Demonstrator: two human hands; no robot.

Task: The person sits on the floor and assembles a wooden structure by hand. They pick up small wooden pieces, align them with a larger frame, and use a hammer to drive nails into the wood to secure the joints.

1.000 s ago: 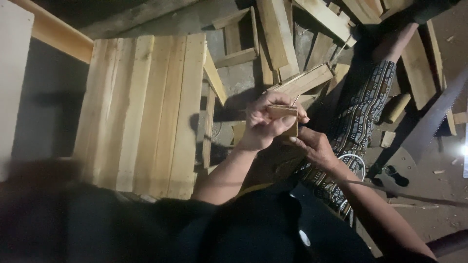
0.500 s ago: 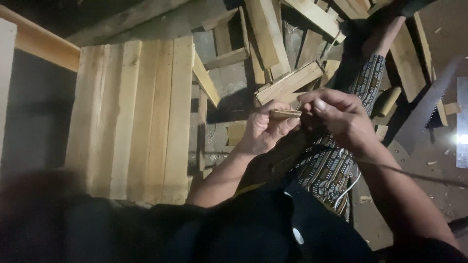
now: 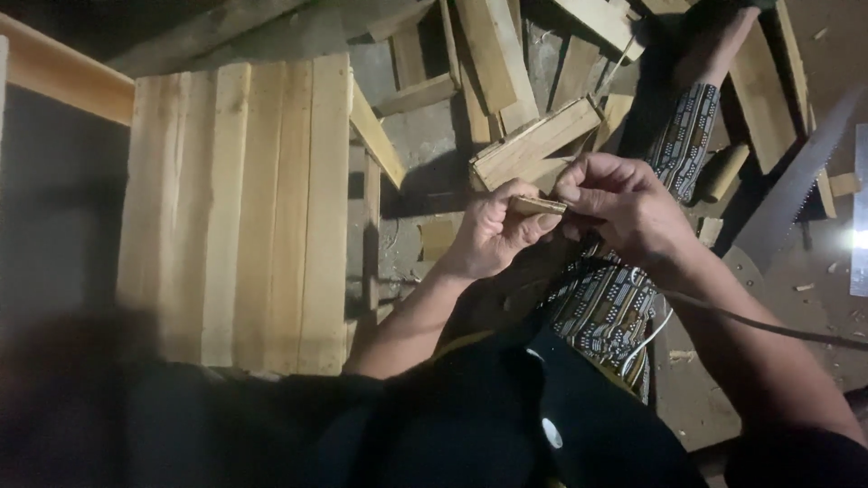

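The left hand pinches a small wood piece level while the right hand, at three o'clock, closes fingertips on its end, steadying it above the scrap boards.

Small wood piece mostly hidden by hands

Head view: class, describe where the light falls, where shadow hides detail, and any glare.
Head view: light falls on the plank panel and both hands, left hand and right hand, on a small wood piece; lower left is deep blurred shadow; white glare at the right edge.
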